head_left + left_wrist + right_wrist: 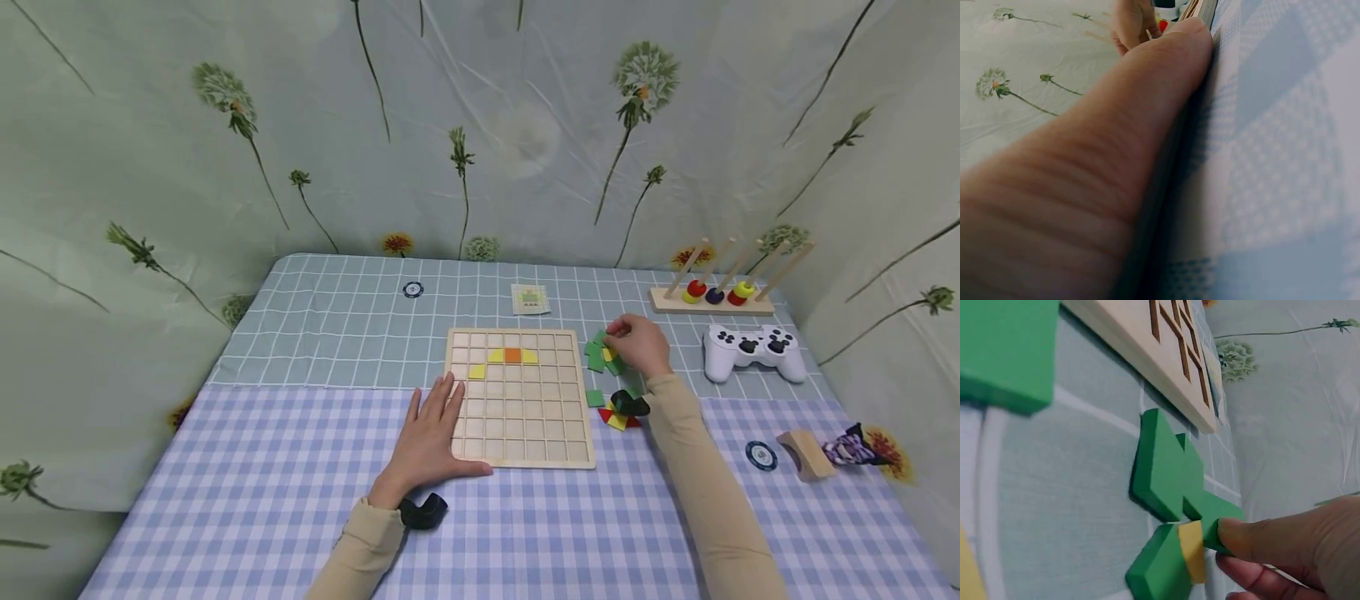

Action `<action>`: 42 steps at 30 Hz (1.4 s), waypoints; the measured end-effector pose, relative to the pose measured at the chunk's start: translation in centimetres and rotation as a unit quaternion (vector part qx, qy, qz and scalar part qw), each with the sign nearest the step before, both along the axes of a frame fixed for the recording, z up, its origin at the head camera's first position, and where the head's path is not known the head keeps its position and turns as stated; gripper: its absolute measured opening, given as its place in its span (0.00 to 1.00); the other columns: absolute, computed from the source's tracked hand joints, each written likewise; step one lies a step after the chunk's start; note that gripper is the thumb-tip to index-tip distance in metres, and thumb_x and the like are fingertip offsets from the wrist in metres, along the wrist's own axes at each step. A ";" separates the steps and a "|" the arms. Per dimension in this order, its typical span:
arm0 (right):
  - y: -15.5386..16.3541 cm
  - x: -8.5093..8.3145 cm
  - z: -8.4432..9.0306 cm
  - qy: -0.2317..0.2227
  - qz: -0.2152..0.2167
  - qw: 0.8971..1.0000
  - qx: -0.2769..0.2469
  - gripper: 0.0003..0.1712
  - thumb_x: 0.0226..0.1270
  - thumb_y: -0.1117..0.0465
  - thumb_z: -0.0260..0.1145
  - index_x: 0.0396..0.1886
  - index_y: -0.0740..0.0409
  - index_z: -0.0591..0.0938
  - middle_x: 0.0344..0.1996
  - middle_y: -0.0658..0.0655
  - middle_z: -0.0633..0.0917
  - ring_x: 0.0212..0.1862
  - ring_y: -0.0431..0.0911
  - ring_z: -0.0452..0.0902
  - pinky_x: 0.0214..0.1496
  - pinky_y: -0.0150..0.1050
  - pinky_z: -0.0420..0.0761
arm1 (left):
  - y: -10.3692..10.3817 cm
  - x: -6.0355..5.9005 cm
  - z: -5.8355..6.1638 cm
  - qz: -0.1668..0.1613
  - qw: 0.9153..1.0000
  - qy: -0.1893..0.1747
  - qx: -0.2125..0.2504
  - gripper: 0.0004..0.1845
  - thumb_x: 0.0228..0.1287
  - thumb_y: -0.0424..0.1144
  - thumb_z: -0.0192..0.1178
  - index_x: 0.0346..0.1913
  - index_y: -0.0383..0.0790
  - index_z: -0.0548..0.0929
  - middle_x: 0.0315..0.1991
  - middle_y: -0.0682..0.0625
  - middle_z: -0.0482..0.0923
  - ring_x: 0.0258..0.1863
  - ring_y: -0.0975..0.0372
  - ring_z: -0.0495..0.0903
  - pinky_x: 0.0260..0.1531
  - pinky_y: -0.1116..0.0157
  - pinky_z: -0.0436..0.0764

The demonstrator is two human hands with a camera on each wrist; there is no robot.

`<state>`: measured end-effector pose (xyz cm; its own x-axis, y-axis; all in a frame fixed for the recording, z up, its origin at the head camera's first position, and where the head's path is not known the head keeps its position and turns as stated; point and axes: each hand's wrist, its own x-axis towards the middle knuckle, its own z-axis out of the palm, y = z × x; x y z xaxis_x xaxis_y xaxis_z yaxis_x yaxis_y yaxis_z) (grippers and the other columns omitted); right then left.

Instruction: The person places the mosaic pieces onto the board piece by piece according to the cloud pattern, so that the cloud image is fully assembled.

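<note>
A wooden grid board (517, 417) lies on the cloth, with an orange square tile (512, 356) and several yellow pieces (477, 372) in its upper cells. My left hand (431, 437) rests at the board's lower left corner, fingers spread along the left side and thumb along the front edge. Right of the board, my right hand (640, 343) pinches a green tile (1213, 512) between thumb and finger. Close by in the right wrist view lie other green tiles (1163, 465) and a yellow piece (1192, 550). Red and yellow pieces (617, 422) lie below, partly behind the right wrist's black strap.
A patterned card (530, 299) lies behind the board. At the right are a bead stand (712, 302) with upright pegs, a white game controller (753, 352), a round chip (761, 456), a wooden arch block (807, 455) and a purple wrapper (852, 447). Another chip (413, 289) lies back left.
</note>
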<state>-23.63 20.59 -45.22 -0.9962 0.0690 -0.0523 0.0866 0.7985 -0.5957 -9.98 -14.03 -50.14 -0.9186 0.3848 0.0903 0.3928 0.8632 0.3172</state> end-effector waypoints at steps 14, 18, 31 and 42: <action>-5.0 2.0 0.3 0.111 0.097 0.987 -0.057 0.07 0.59 0.62 0.69 0.34 0.62 0.85 0.31 0.58 0.84 0.26 0.49 0.73 0.26 0.40 0.70 | 0.0 0.1 0.2 -0.002 1.000 0.001 -0.004 0.69 0.36 0.81 0.56 0.75 0.37 0.47 0.75 0.43 0.40 0.73 0.54 0.36 0.68 0.51 0.33; -7.5 2.4 0.2 0.082 0.149 0.981 -0.094 0.05 0.60 0.62 0.70 0.34 0.59 0.85 0.31 0.55 0.84 0.25 0.47 0.70 0.27 0.40 0.69 | 0.0 0.1 0.2 0.001 1.000 -0.005 -0.006 0.69 0.36 0.80 0.57 0.75 0.37 0.47 0.75 0.43 0.39 0.73 0.55 0.36 0.68 0.52 0.33; -12.9 3.2 0.1 0.051 0.227 0.969 -0.082 0.03 0.60 0.62 0.69 0.32 0.56 0.86 0.28 0.49 0.82 0.26 0.43 0.70 0.29 0.37 0.70 | 0.2 0.2 0.3 0.004 1.000 -0.003 -0.014 0.69 0.36 0.81 0.56 0.75 0.37 0.48 0.75 0.43 0.39 0.73 0.54 0.37 0.68 0.51 0.35; -13.9 3.2 -0.3 0.032 0.224 0.973 -0.053 0.03 0.59 0.59 0.71 0.31 0.53 0.88 0.29 0.47 0.84 0.32 0.41 0.77 0.38 0.38 0.76 | 0.1 0.2 0.2 0.000 1.000 0.007 -0.004 0.68 0.37 0.80 0.57 0.74 0.36 0.49 0.75 0.42 0.41 0.73 0.53 0.38 0.68 0.50 0.36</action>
